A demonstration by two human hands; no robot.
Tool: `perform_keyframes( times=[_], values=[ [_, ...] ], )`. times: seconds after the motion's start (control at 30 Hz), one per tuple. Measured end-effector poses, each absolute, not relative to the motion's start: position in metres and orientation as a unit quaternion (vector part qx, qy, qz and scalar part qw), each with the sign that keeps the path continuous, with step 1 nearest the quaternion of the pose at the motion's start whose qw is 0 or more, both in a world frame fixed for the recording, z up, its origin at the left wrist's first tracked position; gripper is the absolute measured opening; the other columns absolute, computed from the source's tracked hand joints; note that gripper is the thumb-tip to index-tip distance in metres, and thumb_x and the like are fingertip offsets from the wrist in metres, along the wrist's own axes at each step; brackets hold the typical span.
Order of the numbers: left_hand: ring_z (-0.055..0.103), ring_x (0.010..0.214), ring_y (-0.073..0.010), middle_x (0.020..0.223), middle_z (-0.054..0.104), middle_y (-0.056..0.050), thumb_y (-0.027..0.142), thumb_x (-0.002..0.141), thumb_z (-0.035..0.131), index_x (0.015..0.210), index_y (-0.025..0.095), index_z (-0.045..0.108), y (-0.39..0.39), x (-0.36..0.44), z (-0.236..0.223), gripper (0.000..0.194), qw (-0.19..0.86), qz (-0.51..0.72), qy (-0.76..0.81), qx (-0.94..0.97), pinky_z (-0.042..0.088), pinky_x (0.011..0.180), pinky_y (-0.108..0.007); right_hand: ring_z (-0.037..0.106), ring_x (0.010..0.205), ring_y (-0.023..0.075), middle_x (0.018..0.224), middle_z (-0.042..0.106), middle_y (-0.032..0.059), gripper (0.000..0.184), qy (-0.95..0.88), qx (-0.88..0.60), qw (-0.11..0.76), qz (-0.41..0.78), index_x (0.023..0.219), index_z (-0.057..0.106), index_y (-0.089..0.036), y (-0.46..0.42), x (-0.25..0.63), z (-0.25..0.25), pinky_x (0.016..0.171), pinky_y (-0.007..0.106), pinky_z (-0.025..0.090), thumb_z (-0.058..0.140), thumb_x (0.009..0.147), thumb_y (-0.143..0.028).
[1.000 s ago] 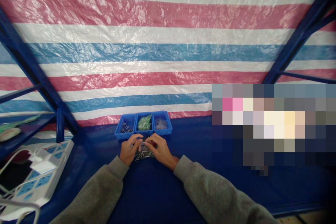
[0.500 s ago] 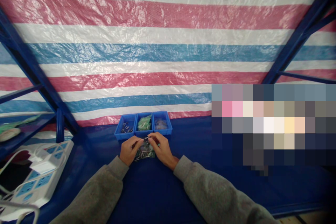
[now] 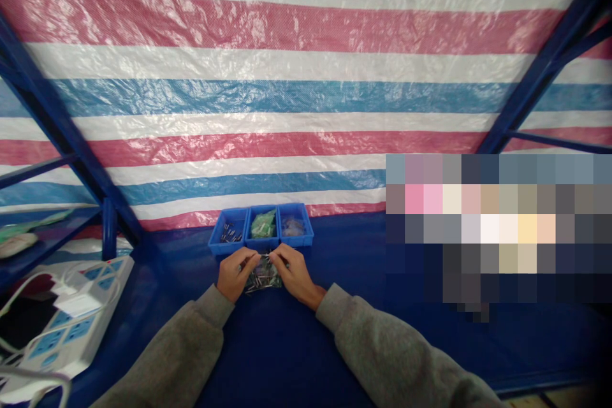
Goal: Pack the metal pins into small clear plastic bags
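Note:
My left hand [image 3: 234, 273] and my right hand [image 3: 292, 273] meet close together over the blue tabletop, thumbs and forefingers pinched. Between the fingertips shows a small thin metallic piece [image 3: 266, 256], too small to name; both hands seem to grip it. Right below lies a pile of thin dark and silvery rods [image 3: 261, 279], apparently in or on a clear plastic bag. My fingers hide part of the pile. Just beyond the hands stands a blue three-compartment tray [image 3: 228, 247]. Its left compartment holds several thin rods [image 3: 231, 233], the middle a green bag [image 3: 263, 225], the right some clear plastic [image 3: 292, 227].
At the left lies a white power strip [image 3: 90, 325] with cables and a plugged-in white adapter [image 3: 76, 296]. Blue metal posts [image 3: 109, 229] frame the sides. A striped plastic sheet [image 3: 287, 95] hangs behind the table. The right side is pixelated.
The right hand's fingertips have shifted slightly down and left, nearer the left hand's. The small piece between them has turned a little. The tray and pile stay where they were.

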State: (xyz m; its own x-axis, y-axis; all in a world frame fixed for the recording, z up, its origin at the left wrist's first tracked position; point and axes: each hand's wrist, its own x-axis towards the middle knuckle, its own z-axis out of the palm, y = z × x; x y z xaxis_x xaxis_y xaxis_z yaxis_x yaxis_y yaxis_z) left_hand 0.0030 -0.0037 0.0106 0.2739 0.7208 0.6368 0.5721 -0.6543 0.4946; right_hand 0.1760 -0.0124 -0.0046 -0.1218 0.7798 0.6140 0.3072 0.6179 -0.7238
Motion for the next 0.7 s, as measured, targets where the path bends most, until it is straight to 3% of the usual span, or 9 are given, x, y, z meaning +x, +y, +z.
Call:
perform_keyframes(
  times=[0.27,0.43,0.6,0.7],
  values=[
    [0.061,0.084,-0.0169,0.085,0.067,-0.005,0.021,0.084,0.052,0.087,0.018,0.067,-0.004,0.002,0.009,0.015,0.048,0.485,0.365,0.793,0.047,0.081,-0.03,0.049,0.06,0.0114,0.065,0.055,0.0002,0.033,-0.731,-0.388,0.52,0.21,0.066,0.057,-0.017,-0.008,0.175,-0.009,0.06,0.023,0.037,0.04,0.091,-0.03],
    [0.06,0.087,-0.019,0.092,0.068,-0.005,0.021,0.082,0.056,0.094,0.021,0.067,0.001,-0.007,0.008,0.017,-0.073,0.521,0.386,0.758,0.045,0.083,-0.034,0.05,0.06,0.0115,0.065,0.056,0.0002,0.034,-0.731,-0.394,0.519,0.204,0.065,0.057,-0.017,-0.009,0.174,-0.009,0.061,0.023,0.036,0.04,0.092,-0.031],
    [0.056,0.087,-0.0233,0.089,0.067,-0.006,0.024,0.08,0.058,0.091,0.023,0.068,0.015,-0.021,0.014,0.015,-0.187,0.464,0.461,0.732,0.038,0.077,-0.037,0.049,0.059,0.012,0.063,0.056,0.0004,0.032,-0.727,-0.415,0.515,0.182,0.066,0.058,-0.017,-0.008,0.174,-0.012,0.059,0.023,0.035,0.042,0.09,-0.031],
    [0.052,0.093,-0.0258,0.094,0.065,-0.007,0.026,0.081,0.056,0.09,0.024,0.067,0.021,-0.025,0.018,0.014,-0.199,0.424,0.498,0.73,0.034,0.078,-0.039,0.049,0.057,0.0118,0.061,0.055,0.0003,0.033,-0.735,-0.415,0.505,0.177,0.065,0.06,-0.017,-0.007,0.174,-0.013,0.057,0.023,0.035,0.045,0.089,-0.032]
  ],
)
